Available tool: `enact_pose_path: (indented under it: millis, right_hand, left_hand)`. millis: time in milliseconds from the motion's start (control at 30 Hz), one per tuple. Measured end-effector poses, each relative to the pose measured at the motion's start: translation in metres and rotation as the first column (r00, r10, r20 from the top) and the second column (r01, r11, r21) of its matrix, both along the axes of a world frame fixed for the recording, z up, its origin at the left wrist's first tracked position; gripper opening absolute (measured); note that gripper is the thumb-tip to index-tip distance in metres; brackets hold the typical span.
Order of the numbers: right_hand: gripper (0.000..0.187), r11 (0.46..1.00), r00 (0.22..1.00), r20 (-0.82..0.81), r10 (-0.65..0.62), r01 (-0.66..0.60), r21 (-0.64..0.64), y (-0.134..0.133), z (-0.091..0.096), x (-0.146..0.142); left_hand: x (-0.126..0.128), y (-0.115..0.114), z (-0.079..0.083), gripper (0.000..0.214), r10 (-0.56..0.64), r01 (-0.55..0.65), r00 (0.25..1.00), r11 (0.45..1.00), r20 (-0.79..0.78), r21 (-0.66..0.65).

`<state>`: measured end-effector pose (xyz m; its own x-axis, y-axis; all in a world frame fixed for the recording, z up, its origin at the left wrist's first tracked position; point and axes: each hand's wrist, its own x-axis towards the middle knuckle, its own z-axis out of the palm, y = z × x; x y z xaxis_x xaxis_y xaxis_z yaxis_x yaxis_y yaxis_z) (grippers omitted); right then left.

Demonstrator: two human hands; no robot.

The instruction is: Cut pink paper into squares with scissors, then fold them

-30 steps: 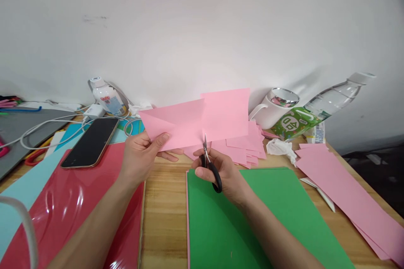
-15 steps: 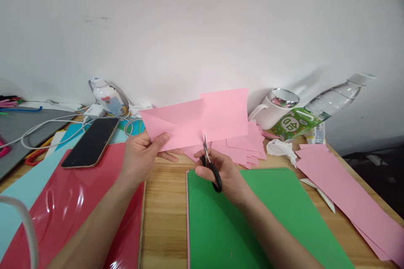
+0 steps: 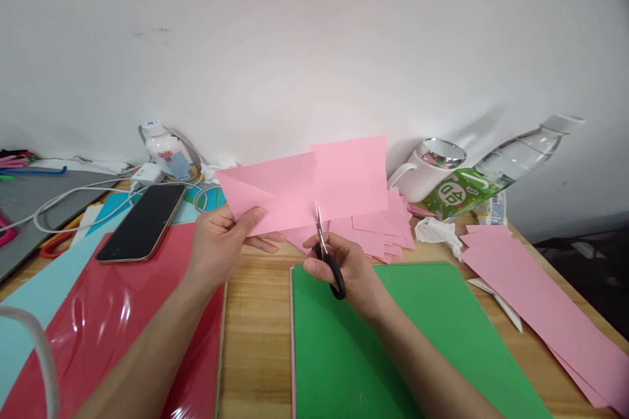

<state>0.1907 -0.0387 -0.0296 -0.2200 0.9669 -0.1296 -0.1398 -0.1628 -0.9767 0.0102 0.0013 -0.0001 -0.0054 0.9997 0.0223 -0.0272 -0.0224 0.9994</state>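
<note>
My left hand (image 3: pixel 230 236) pinches the left end of a pink paper strip (image 3: pixel 289 190) between thumb and fingers, holding it up above the table. Wrapped in my right hand (image 3: pixel 346 268) is a pair of black-handled scissors (image 3: pixel 334 272), the blades pointing up at the strip's lower edge. A cut seems to run up the strip at the blades, and its right part sits at a slightly different angle from the left. Behind the strip lies a pile of cut pink paper pieces (image 3: pixel 378 229).
Green paper sheets (image 3: pixel 417 340) lie below my right arm, a red packet (image 3: pixel 122 327) below my left. A phone (image 3: pixel 142 222), white bottle (image 3: pixel 170 154), mug (image 3: pixel 425 170), leaning clear bottle (image 3: pixel 525 147), crumpled tissue (image 3: pixel 439 232) and long pink strips (image 3: pixel 535 301) surround them.
Both hands stay almost in place. The right part of the pink paper strip has shifted very slightly, and the scissor blades have barely moved.
</note>
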Motion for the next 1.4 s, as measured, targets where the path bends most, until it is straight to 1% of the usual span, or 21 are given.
enact_pose_path:
  millis: [167,433,533,667,900,1100,1267,1400]
  right_hand:
    - [0.036,1.000,1.000,-0.008,-0.021,0.021,0.011,-0.0004,-0.0012,-0.0008]
    - [0.038,0.999,0.999,-0.007,-0.050,0.050,-0.014,-0.0007,-0.0017,-0.0025]
    - [0.040,0.999,0.999,-0.029,-0.042,0.042,-0.017,0.0006,-0.0020,-0.0020]
    - [0.041,0.999,0.999,-0.015,-0.045,0.045,0.009,0.0016,-0.0009,-0.0012]
    - [0.039,0.999,0.999,-0.002,-0.046,0.046,0.027,0.0010,-0.0021,-0.0014]
    - [0.040,0.999,0.998,-0.026,-0.051,0.052,0.007,0.0007,-0.0006,-0.0009]
    - [0.041,0.998,0.998,0.004,-0.058,0.058,-0.007,0.0001,0.0021,-0.0013]
    - [0.041,0.998,0.997,0.024,-0.069,0.069,-0.008,0.0004,0.0023,-0.0015]
  left_hand:
    - [-0.0004,0.0005,-0.0005,0.014,-0.009,0.009,1.000,1.000,0.021,0.011]
    - [0.0002,-0.0001,-0.0001,0.017,0.007,-0.007,0.999,1.000,0.032,-0.001]
    - [-0.0004,-0.0004,-0.0008,0.018,-0.027,0.027,0.999,1.000,0.026,-0.006]
    - [-0.0006,-0.0007,-0.0015,0.017,-0.068,0.069,0.998,0.998,0.010,-0.011]
    - [0.0005,-0.0009,-0.0014,0.017,-0.052,0.052,0.999,0.999,0.013,-0.011]
    - [0.0006,-0.0015,-0.0013,0.015,-0.056,0.056,0.998,0.998,0.015,-0.016]
    - [0.0004,-0.0014,-0.0019,0.014,-0.051,0.052,0.998,0.999,0.034,-0.015]
    - [0.0011,-0.0021,0.0004,0.014,-0.073,0.073,0.997,0.997,0.041,-0.014]
